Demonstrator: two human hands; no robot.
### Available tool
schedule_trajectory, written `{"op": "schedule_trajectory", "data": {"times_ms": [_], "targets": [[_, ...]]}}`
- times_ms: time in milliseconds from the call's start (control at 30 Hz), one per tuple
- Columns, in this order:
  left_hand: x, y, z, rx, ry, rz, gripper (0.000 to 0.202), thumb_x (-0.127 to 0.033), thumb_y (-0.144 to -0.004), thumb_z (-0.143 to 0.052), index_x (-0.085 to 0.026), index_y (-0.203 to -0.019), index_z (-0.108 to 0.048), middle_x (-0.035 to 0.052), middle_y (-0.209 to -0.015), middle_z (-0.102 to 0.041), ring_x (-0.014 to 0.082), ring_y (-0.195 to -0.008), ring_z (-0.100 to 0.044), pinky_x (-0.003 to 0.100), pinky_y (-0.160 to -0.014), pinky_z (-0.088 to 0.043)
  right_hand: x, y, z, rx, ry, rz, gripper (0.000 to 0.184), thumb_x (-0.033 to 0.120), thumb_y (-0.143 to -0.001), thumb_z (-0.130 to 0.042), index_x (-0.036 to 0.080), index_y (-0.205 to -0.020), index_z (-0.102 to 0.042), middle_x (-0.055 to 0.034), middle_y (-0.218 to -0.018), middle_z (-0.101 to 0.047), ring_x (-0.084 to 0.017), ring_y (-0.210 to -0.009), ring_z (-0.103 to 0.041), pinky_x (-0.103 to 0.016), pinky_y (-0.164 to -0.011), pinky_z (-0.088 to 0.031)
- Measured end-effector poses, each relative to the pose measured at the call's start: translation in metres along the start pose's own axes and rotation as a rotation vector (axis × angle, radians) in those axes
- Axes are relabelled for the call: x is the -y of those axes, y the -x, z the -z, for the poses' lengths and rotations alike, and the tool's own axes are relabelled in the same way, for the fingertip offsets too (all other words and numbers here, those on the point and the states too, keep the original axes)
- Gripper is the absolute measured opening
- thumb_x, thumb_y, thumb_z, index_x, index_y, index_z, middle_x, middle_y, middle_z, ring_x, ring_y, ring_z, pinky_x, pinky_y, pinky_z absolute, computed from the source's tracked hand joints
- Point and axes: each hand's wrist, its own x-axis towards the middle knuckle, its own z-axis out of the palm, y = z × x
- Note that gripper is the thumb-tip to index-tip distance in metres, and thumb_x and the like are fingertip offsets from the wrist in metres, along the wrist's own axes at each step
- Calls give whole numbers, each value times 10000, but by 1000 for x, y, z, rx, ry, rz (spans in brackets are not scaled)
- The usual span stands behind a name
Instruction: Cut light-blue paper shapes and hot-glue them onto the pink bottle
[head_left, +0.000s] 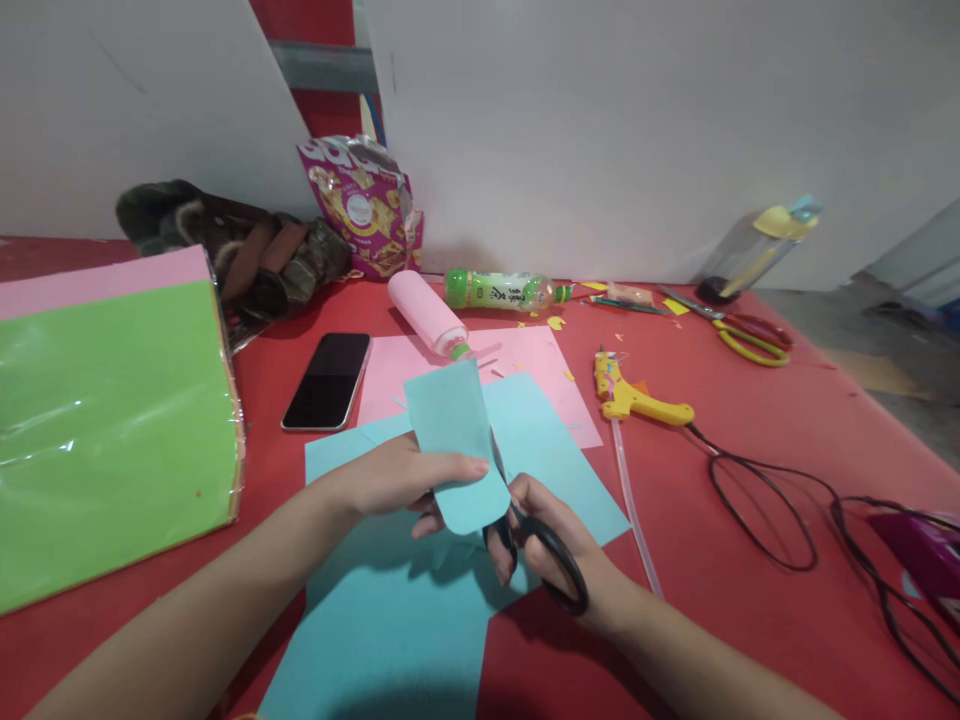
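My left hand (420, 480) pinches a small light-blue paper piece (454, 415), thumb on top and fingers beneath. One lower corner of the piece is rounded. In my right hand (559, 530) are black-handled scissors (559, 565), with fingers through the loops. Their blades lie along the right edge of the piece, partly hidden behind it. Below both hands spread larger light-blue sheets (420, 640), overlapping a pink sheet (525, 350). Just beyond the held piece lies a pink-wrapped bottle (427, 312) with a green cap.
A black phone (328, 382) and green paper in a clear sleeve (112, 430) lie left. A yellow glue gun (637, 400) with a trailing cord (780, 470) is right. Behind are a green-labelled bottle (502, 290), a snack bag (367, 205) and yellow-handled scissors (750, 342).
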Motion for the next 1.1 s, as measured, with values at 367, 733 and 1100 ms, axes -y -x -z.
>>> {"op": "schedule_trajectory", "data": {"times_ms": [367, 733, 1100], "targets": [[1, 0, 0, -18, -3, 41, 384, -272, -768, -378, -164, -406, -447, -58, -252, -350, 37, -232, -239, 208, -293, -138, -3, 0, -1, -39, -58, -25, 435, 548, -691, -571, 207, -747, -306, 60, -565, -432, -68, -506, -384, -211, -500, -282], [-1, 2, 0, 48, 127, 45, 392, -225, -766, -372, -162, -380, -342, -83, -255, -252, 21, -232, -242, 178, -298, -137, -3, 1, 0, -17, -42, -36, 442, 566, -692, -555, 211, -748, -298, 58, -566, -443, -71, -503, -382, -215, -498, -282], [-1, -1, -1, 57, 139, 45, 407, -262, -773, -424, -149, -382, -404, -55, -243, -289, 34, -231, -215, 206, -285, -99, -1, 0, 0, -13, 23, 8, 430, 577, -721, -509, 210, -752, -288, 35, -590, -458, -84, -528, -386, -228, -526, -293]]}}
